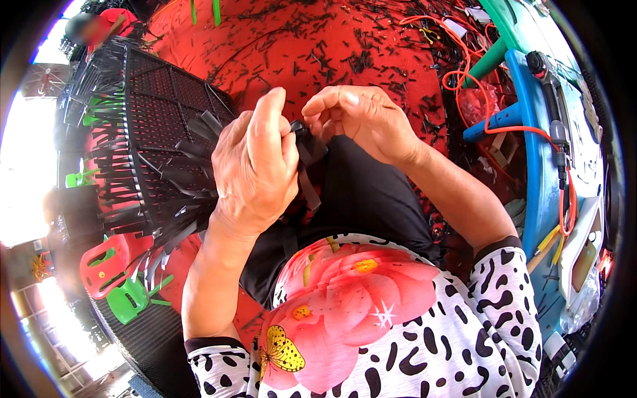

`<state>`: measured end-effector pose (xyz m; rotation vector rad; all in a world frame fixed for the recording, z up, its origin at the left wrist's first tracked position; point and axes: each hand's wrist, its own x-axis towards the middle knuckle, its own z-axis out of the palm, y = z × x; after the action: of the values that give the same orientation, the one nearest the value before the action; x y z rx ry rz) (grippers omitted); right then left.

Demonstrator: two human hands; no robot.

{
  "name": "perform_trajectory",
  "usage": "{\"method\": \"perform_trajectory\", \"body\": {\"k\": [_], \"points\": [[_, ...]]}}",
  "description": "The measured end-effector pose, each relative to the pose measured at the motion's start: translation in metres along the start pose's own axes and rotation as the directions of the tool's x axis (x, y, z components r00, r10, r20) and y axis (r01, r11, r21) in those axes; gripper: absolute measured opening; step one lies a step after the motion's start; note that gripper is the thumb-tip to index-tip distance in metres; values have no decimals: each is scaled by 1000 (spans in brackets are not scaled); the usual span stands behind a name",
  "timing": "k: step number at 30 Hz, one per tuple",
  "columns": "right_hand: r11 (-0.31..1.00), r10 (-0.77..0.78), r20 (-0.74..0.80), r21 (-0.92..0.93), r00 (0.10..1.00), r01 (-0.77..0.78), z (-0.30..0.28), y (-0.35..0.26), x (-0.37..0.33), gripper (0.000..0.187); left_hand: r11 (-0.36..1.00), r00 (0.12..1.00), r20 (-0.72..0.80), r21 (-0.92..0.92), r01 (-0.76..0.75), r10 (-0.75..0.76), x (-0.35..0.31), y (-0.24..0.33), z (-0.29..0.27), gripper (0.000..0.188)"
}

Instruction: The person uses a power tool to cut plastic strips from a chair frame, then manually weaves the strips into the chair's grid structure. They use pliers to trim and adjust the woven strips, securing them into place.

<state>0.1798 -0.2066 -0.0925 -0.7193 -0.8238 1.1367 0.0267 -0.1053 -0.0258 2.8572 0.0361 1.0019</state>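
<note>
My left hand [255,159] is closed around black plastic strip [309,189], its index finger sticking up. Dark strip ends show beside its thumb and hang down over my lap. Across a small gap, my right hand [371,123] is curled, with its thumb against the bent index finger; whatever lies between those fingers is hidden. On the left stands a large black woven panel [176,99], perforated like a mesh, with many loose strips fringing its edges. Some of these strips [189,176] reach in behind my left wrist.
Black strip scraps litter the red floor [285,46]. At right, a blue table [531,166] carries a black corded tool [554,106] whose orange cord [464,66] loops down to the floor. A red chair [106,265] and a green chair [129,298] stand lower left. Another person [109,23] is far left.
</note>
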Motion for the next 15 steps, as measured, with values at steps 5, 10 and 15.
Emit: {"method": "perform_trajectory", "body": {"k": [5,10,15], "points": [[958,-152,-17,-249,988,143,3,17,8,17,999,998,-49,-32,-36,35,-7,-7,6,48],[661,-389,168,-634,906,401,0,9,12,24,991,987,-93,-6,-131,130,-8,-11,11,50],[537,-499,132,-728,857,426,9,10,6,25,996,995,-89,-61,-61,55,-9,-9,13,46]]}}
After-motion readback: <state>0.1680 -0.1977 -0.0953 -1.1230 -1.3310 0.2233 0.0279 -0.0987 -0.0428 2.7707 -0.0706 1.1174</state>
